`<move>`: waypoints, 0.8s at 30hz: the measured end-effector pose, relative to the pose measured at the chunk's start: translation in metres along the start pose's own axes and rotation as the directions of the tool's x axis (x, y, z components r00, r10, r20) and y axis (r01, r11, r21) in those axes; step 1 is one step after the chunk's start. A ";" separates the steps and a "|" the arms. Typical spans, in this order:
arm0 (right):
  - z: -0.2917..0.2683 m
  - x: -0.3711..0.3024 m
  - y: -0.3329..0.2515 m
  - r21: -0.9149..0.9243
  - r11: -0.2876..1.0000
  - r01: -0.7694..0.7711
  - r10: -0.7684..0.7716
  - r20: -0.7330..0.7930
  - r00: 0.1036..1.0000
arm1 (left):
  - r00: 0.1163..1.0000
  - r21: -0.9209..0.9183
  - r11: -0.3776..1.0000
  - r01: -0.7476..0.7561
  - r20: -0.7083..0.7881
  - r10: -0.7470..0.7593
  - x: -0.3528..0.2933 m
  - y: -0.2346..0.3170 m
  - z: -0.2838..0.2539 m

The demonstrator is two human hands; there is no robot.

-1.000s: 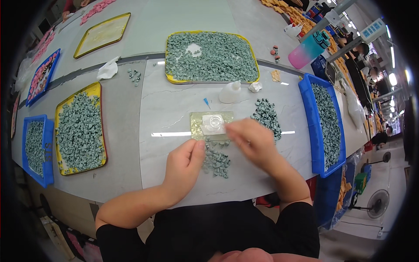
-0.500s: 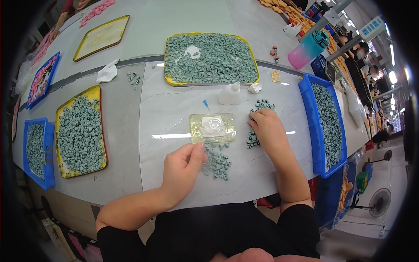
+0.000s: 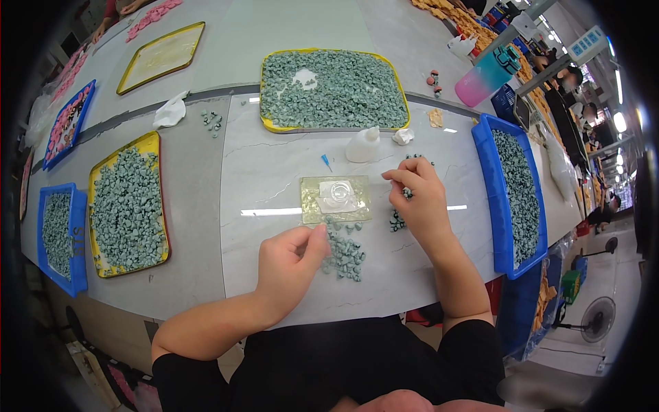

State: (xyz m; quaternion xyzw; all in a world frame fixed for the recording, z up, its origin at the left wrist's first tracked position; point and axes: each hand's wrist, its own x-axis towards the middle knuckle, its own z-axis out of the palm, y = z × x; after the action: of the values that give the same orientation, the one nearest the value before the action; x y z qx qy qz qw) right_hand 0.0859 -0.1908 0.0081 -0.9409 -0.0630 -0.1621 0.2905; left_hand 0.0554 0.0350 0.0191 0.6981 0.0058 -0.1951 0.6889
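Note:
My left hand [image 3: 290, 264] is closed, with thumb and forefinger together beside a loose pile of small green pieces [image 3: 345, 257]. Whatever those fingertips hold, if anything, is too small to make out. Over a second cluster of darker-topped green pieces [image 3: 397, 221], my right hand [image 3: 422, 199] hovers with its thumb and forefinger apart; it partly hides that cluster. Between the hands lies a yellowish translucent slab [image 3: 310, 209], bearing a white sheet with a clear round dish [image 3: 338, 194]. A white squeeze bottle [image 3: 362, 146] and a blue dispensing tip [image 3: 326, 162] are just beyond it.
A yellow-rimmed tray [image 3: 264, 126] heaped with green pieces lies at the back. Another yellow tray [image 3: 163, 206] and a blue bin [image 3: 79, 237] stand left, a blue bin [image 3: 504, 254] right. A pink-and-teal drinking bottle [image 3: 486, 77] stands at far right.
My right hand has lifted slightly off the darker-topped pieces, and its thumb and forefinger have parted. My left hand has hardly moved.

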 end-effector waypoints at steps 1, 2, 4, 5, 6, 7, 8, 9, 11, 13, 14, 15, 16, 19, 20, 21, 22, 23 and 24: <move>0.000 0.000 -0.003 0.048 0.999 0.004 -0.004 0.009 1.000 | 1.000 0.025 0.999 -0.031 0.000 0.031 0.001 -0.001 -0.001; 0.000 -0.001 -0.006 0.048 0.999 0.003 -0.003 0.011 1.000 | 0.998 0.050 0.997 -0.061 0.000 0.061 0.001 -0.003 -0.001; 0.002 -0.002 -0.010 0.126 0.992 -0.020 0.014 0.048 0.999 | 0.994 0.099 0.989 -0.110 -0.004 0.111 0.001 -0.004 -0.002; 0.003 -0.002 -0.011 0.126 0.992 -0.021 0.015 0.050 0.999 | 0.987 0.147 0.976 -0.161 -0.005 0.163 0.002 -0.005 -0.002; 0.005 -0.002 -0.012 0.135 0.991 0.003 -0.006 0.021 1.000 | 0.987 0.148 0.976 -0.159 -0.005 0.162 0.002 -0.007 -0.003; 0.006 -0.002 -0.013 0.143 0.989 0.028 -0.027 -0.008 1.000 | 0.978 0.192 0.960 -0.204 -0.011 0.210 0.003 -0.009 -0.003; 0.006 -0.003 -0.012 0.144 0.989 0.028 -0.027 -0.008 1.000 | 0.966 0.236 0.940 -0.247 -0.015 0.258 0.003 -0.010 -0.003; 0.006 -0.005 -0.011 0.164 0.986 0.020 -0.022 0.006 1.000 | 0.966 0.237 0.940 -0.247 -0.015 0.258 0.003 -0.010 -0.002; 0.006 -0.005 -0.012 0.183 0.983 0.012 -0.016 0.022 1.000 | 0.966 0.248 0.937 -0.245 -0.023 0.258 0.003 -0.010 -0.002; 0.007 -0.004 -0.016 0.153 0.987 0.056 -0.057 0.002 0.998 | 0.964 0.241 0.937 -0.252 -0.025 0.266 0.004 -0.012 -0.003; 0.008 -0.004 -0.016 0.155 0.986 0.056 -0.057 0.002 0.998 | 0.961 0.241 0.935 -0.260 -0.028 0.275 0.004 -0.012 -0.002; 0.009 -0.005 -0.016 0.159 0.984 0.075 -0.075 -0.004 0.997 | 0.961 0.242 0.935 -0.259 -0.029 0.274 0.004 -0.012 -0.002; 0.010 -0.005 -0.015 0.163 0.982 0.094 -0.094 -0.011 0.996 | 0.962 0.247 0.935 -0.255 -0.030 0.271 0.004 -0.012 -0.002; 0.007 -0.006 -0.018 0.249 0.969 0.006 -0.022 0.061 0.998 | 0.963 0.250 0.935 -0.253 -0.029 0.269 0.004 -0.012 -0.001; 0.006 -0.005 -0.019 0.250 0.968 0.006 -0.022 0.061 0.998 | 0.963 0.250 0.935 -0.253 -0.030 0.269 0.005 -0.012 -0.002; 0.005 -0.005 -0.019 0.235 0.972 0.021 -0.039 0.069 0.997 | 0.963 0.251 0.934 -0.253 -0.031 0.269 0.005 -0.011 -0.002; 0.004 -0.005 -0.020 0.220 0.975 0.037 -0.056 0.078 0.995 | 0.968 0.262 0.934 -0.241 0.000 0.250 0.006 -0.010 -0.002; 0.003 -0.005 -0.019 0.220 0.975 0.037 -0.056 0.078 0.995 | 0.973 0.274 0.934 -0.230 0.031 0.230 0.006 -0.009 -0.002; 0.003 -0.005 -0.019 0.258 0.965 0.052 -0.073 0.072 0.995 | 0.973 0.274 0.934 -0.230 0.031 0.231 0.006 -0.010 -0.001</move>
State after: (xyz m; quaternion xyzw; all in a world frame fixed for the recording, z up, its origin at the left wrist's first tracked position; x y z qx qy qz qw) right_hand 0.0778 -0.1733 0.0144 -0.8991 -0.1246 -0.1234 0.4012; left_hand 0.0588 0.0353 0.0081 0.7833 -0.1025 -0.1112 0.6030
